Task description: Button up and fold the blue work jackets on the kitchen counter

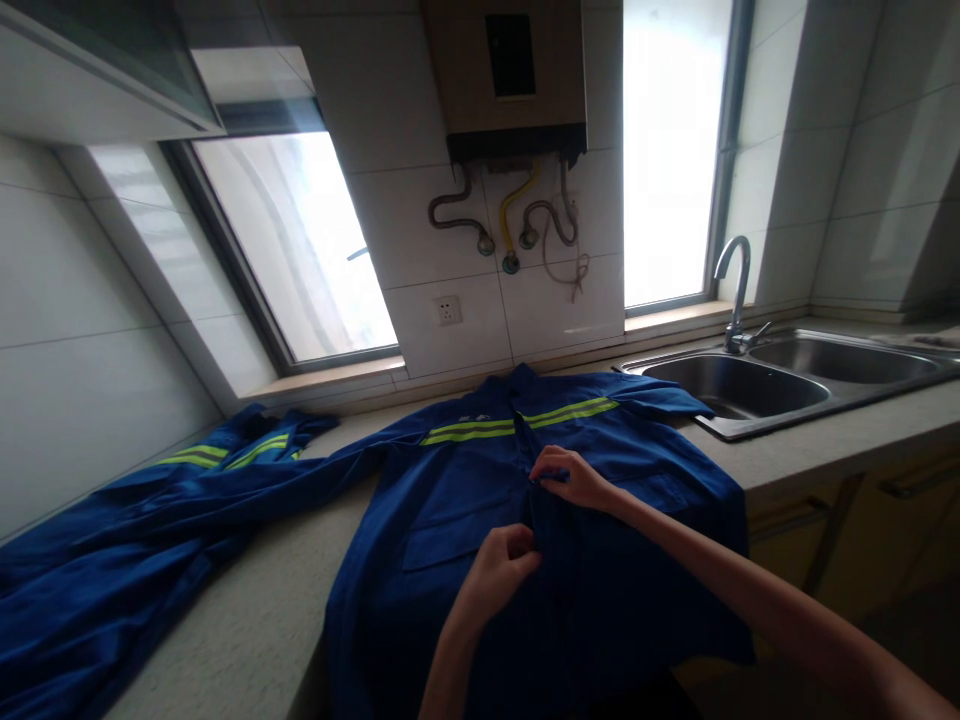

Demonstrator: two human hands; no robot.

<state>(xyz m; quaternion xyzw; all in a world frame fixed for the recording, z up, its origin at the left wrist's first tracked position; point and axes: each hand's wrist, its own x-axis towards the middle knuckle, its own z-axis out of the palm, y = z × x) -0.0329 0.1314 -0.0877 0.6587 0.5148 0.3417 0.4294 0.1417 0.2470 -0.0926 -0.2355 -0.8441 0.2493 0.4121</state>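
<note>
A blue work jacket (450, 500) with yellow-green reflective stripes lies front side up on the grey countertop (247, 620), its lower part hanging over the front edge. My left hand (501, 565) is closed, pinching the jacket's front placket low down. My right hand (571, 478) is closed on the same placket a little higher, fingers curled around the fabric edge. One sleeve stretches out to the left across the counter.
A second blue garment (112, 560) with reflective stripes lies bunched at the counter's left end. A double steel sink (787, 385) with a tap (735, 290) sits at the right. A wall socket (448, 310), a water heater (510, 80) and windows are behind.
</note>
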